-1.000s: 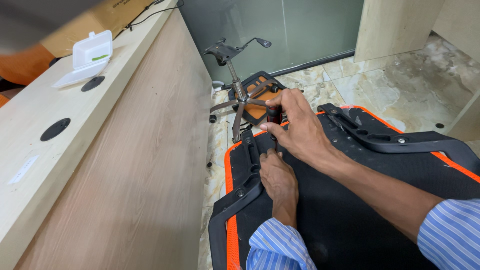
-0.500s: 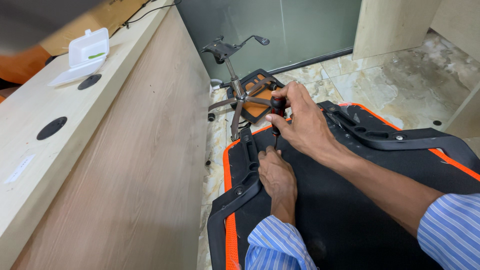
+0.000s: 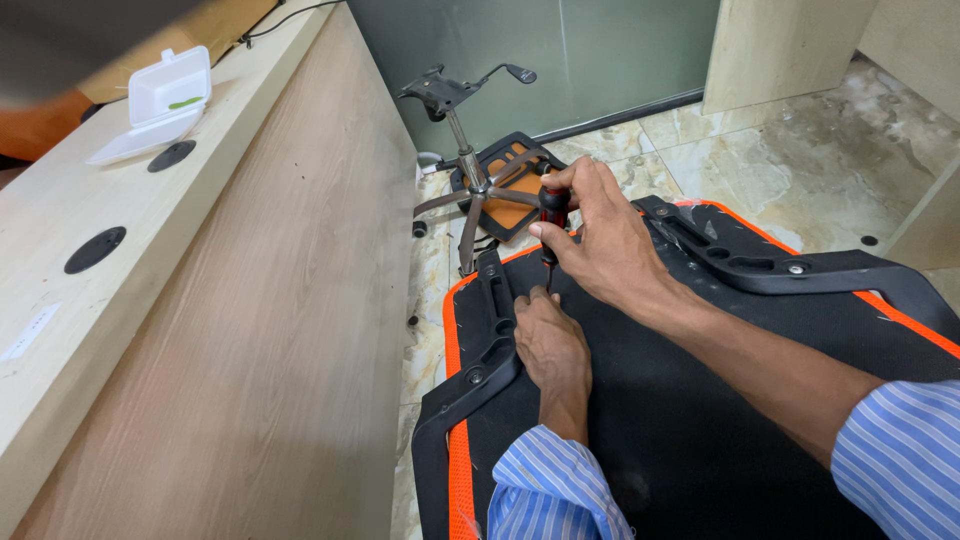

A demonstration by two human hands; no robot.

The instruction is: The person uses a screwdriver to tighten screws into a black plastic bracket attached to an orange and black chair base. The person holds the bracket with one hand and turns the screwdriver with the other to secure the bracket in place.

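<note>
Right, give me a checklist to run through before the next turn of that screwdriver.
1. Right hand gripping screwdriver handle: ok.
2. Screwdriver upright, tip down at the chair seat underside: ok.
3. Left hand steadying at the tip: ok.
4. Tip seated in a screw: cannot tell, fingers hide it.
5. Left armrest bracket lying flat on the seat: ok.
6. Chair base standing apart from the seat: ok.
</note>
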